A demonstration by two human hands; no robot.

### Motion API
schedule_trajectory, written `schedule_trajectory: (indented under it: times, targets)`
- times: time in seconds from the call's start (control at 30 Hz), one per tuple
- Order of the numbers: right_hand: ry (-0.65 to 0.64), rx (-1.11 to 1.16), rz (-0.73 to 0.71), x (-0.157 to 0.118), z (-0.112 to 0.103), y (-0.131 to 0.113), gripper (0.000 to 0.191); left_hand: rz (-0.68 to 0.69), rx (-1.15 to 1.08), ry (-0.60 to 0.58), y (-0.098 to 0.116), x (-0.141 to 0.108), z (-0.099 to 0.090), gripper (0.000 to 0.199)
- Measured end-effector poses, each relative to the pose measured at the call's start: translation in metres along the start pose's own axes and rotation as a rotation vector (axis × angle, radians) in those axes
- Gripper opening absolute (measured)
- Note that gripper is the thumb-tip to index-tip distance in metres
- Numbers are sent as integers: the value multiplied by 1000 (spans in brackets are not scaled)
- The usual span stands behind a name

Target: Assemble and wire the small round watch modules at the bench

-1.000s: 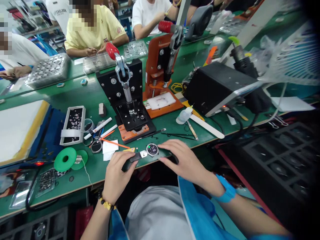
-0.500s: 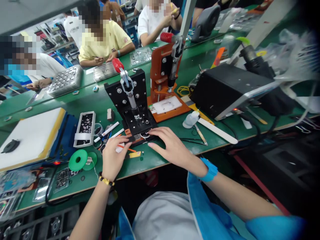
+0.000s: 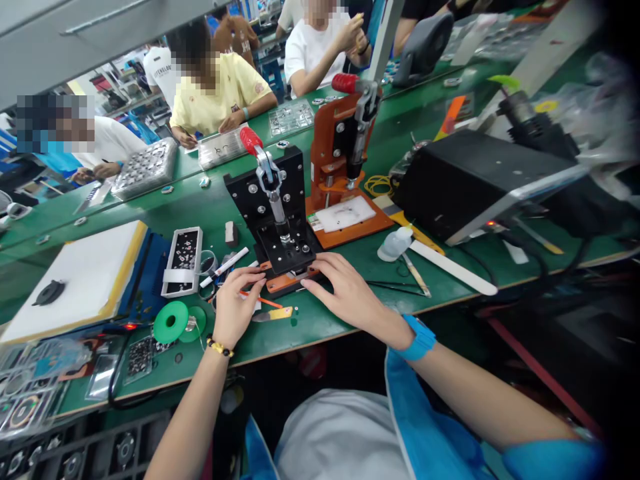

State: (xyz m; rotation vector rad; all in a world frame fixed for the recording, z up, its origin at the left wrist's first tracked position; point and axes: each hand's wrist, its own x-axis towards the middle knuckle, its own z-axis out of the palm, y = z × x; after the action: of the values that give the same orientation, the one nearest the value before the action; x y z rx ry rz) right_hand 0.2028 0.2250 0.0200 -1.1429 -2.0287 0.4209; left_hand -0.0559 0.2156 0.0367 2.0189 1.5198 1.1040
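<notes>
"What stood on the bench (image 3: 320, 323)?"

"The black press (image 3: 265, 200), upright before me."

"Your hands?"

"Right hand (image 3: 345, 290) at the front right of its orange base (image 3: 281, 283), left hand (image 3: 234, 303) by the left end; whether either gripped anything, I could not tell."

"The watch (image 3: 301, 271)?"

"Mostly hidden inside the press, beside my right fingers."

Under the black press plate (image 3: 286, 256), a small piece (image 3: 301, 273) between the left hand (image 3: 234, 303) and the right hand (image 3: 350, 293) is largely hidden, its form not distinguishable; the left forearm (image 3: 193, 413) is cut off by the lower edge. Small parts (image 3: 186, 248) in the white box (image 3: 197, 260) are too tiny to identify; plastic bags (image 3: 600, 107), upper right, appear blurred; a dark tray (image 3: 100, 455), lower left, is cropped below.
</notes>
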Motion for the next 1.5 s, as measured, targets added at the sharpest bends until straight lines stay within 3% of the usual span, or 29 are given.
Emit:
schedule_trajectory:
  times: [0.27, 0.37, 0.47, 0.57, 0.63, 0.77, 1.3, 1.4, 1.5]
  targets:
    - [0, -119, -43, -2, 3, -2, 23, 63, 73, -43, -4, 2, -3, 13]
    - [3, -108, -21, -2, 4, -1, 26, 34, 29, -90, -4, 1, -7, 16]
    - [36, -68, 14, -3, 3, 2, 36, -21, 9, -6, -1, -3, -9, 20]
    - [81, -61, 54, -3, 1, 7, 36, -93, 158, 58, 1, -7, -10, 16]
    - [71, -54, 73, -2, 2, 9, 32, -121, 256, 19, 1, -8, -9, 14]
    - [17, -24, 94, 0, 5, 11, 31, -160, 130, -50, 0, -7, -2, 10]
    - [-36, -73, 105, -6, 8, 4, 37, 87, 254, -87, 2, -4, 4, 12]
    - [-72, -96, 76, -6, -5, 10, 42, 92, 249, -57, 2, -8, 5, 11]
    - [44, -57, 60, 9, -38, 10, 42, 109, 266, -70, 3, -9, 5, 11]
